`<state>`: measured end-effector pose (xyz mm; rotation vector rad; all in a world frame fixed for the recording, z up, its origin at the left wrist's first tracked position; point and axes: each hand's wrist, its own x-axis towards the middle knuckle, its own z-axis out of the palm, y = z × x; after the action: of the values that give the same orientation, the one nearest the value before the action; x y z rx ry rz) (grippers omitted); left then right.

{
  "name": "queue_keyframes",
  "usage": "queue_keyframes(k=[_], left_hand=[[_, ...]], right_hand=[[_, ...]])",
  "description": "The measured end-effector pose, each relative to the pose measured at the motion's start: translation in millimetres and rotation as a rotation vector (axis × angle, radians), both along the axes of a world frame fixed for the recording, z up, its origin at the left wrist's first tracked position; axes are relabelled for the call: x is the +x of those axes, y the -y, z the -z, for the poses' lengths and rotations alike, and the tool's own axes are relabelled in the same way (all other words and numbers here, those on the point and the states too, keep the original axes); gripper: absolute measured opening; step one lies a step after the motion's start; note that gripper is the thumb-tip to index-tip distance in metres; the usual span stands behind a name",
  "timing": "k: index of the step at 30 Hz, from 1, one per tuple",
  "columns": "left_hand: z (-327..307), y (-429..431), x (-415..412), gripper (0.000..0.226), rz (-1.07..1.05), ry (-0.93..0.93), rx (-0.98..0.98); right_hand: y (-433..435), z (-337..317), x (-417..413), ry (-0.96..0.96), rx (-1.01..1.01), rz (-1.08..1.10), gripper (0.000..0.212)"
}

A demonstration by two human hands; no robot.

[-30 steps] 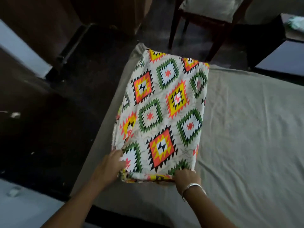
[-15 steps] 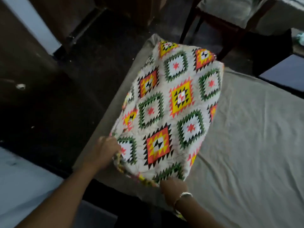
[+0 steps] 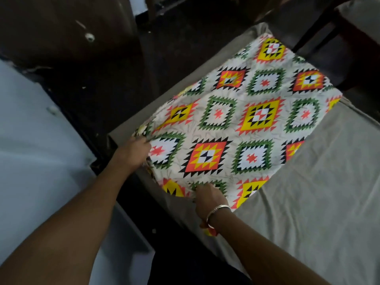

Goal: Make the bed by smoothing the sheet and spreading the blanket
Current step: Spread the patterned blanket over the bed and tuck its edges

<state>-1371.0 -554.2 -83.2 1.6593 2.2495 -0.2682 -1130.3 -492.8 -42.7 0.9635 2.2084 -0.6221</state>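
A folded blanket, white with orange, yellow and green diamond patterns, lies across the left end of the bed. Beneath it spreads the grey-green sheet, lightly creased. My left hand grips the blanket's near left corner, fingers tucked under the fabric. My right hand, with a silver bangle at the wrist, pinches the blanket's near edge a little further right. The near edge is slightly lifted and bunched between the two hands.
Dark floor lies left of the bed. A pale surface stands at the far left. Dark wooden chair legs rise behind the bed's far corner. The bed's near edge runs below my right hand.
The view has swung left and closer, so the blanket now lies more diagonally. Both hands still hold its near edge, which dropped back toward the sheet after being raised half a second ago.
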Motion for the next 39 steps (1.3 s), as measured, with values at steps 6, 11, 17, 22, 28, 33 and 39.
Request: queue_keyframes(k=[6,11,17,22,28,33,39], left_hand=[[16.4,77.8,-36.9,0.008,0.014,-0.021,0.148],[62.8,98.7,-14.8,0.024,-0.443,0.083,0.091],[85.7,120.7,-26.8,0.010,-0.492,0.016,0.306],[97.4,169.6,-38.9,0.015,-0.471,-0.038,0.253],[113.0,172.9,-16.5,0.033,-0.440,0.025,0.045],[94.5,182.2,-31.6,0.005,-0.422,-0.079,0.396],[109.1,210.6,-47.0,0.013,-0.605,-0.038,0.338]], right_hand=[[93.6,7.9,6.4,-0.051,-0.210,-0.318,0.037],[110.9,54.4,-11.9,0.067,-0.263,-0.363,0.065],[127.0,78.5,-26.9,0.081,-0.349,-0.358,0.065],[155.0,75.9,-32.3,0.001,-0.419,-0.402,0.048],[159.4,96.5,-38.9,0.111,-0.433,-0.454,0.052],[159.3,91.4,-40.9,-0.038,-0.462,-0.338,0.042],[175.0,84.0,-55.0,-0.141,-0.626,-0.374,0.014]])
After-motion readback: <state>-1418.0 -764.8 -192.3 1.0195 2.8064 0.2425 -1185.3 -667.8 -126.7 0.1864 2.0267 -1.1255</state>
